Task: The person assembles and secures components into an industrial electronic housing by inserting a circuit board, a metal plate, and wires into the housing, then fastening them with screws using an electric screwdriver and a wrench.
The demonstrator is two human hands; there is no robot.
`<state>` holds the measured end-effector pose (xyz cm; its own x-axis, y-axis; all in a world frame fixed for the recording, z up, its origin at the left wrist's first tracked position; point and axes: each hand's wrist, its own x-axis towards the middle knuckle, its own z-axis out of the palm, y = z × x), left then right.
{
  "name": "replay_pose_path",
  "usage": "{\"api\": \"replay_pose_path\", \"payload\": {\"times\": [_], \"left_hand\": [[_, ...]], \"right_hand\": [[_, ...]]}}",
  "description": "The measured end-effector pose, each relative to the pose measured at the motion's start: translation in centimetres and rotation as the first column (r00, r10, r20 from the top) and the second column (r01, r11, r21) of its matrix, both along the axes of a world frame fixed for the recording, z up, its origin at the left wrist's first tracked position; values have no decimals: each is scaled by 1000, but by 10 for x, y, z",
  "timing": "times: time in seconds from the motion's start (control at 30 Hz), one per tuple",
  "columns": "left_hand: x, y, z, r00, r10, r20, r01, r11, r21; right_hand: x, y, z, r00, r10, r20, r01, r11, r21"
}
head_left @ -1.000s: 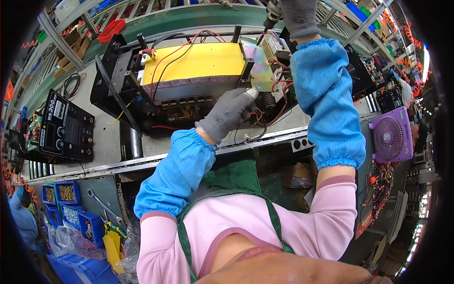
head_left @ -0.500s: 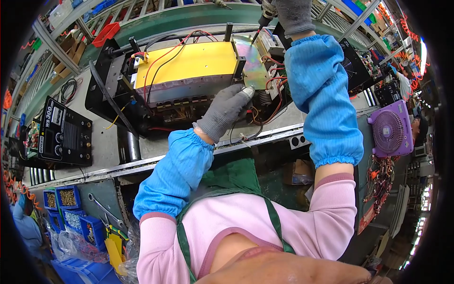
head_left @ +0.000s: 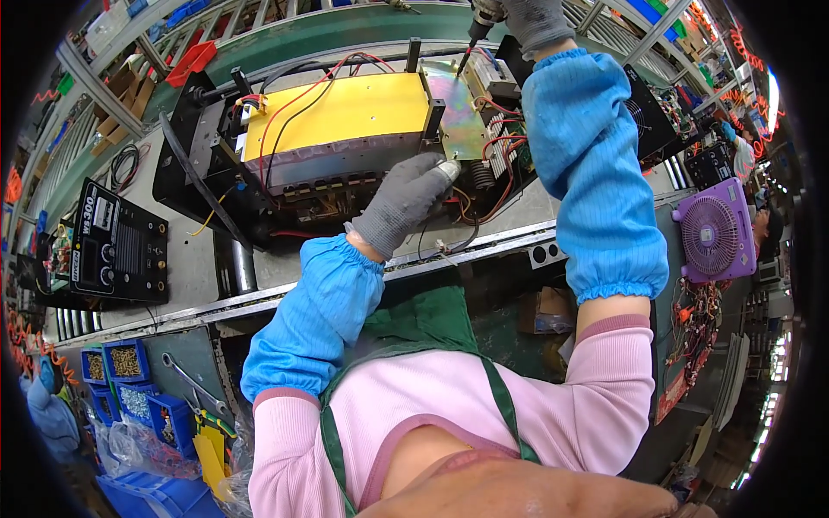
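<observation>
Right of the yellow rectangular panel (head_left: 345, 114), the grey-gloved right hand (head_left: 534, 24) grasps a black driver (head_left: 486, 12), apparently fastening the iridescent metal plate (head_left: 459, 116); next calls for steadiness; grey-gloved left hand's (head_left: 402, 198) grip unclear

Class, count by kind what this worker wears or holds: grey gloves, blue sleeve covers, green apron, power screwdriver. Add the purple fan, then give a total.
Grey gloves: 2
Blue sleeve covers: 2
Green apron: 1
Power screwdriver: 1
Purple fan: 1
Total: 7
</observation>
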<state>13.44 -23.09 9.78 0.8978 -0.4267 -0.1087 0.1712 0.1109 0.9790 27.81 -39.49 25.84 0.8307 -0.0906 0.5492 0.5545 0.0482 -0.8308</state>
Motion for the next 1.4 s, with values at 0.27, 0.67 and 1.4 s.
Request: {"api": "replay_pose_path", "payload": {"times": [0.27,0.67,1.4], "left_hand": [[5,-3,0,995,-83,55,80,995,59],[4,-9,3,998,-14,58,15,1000,-17],[0,-5,-1,1000,12,24,-10,998,-67]], "right_hand": [[10,-13,0,977,154,-149,-157,988,-7],[24,-5,-9,997,71,-7,-71,997,-13],[-38,-12,23,992,127,23,-129,972,196]]}}
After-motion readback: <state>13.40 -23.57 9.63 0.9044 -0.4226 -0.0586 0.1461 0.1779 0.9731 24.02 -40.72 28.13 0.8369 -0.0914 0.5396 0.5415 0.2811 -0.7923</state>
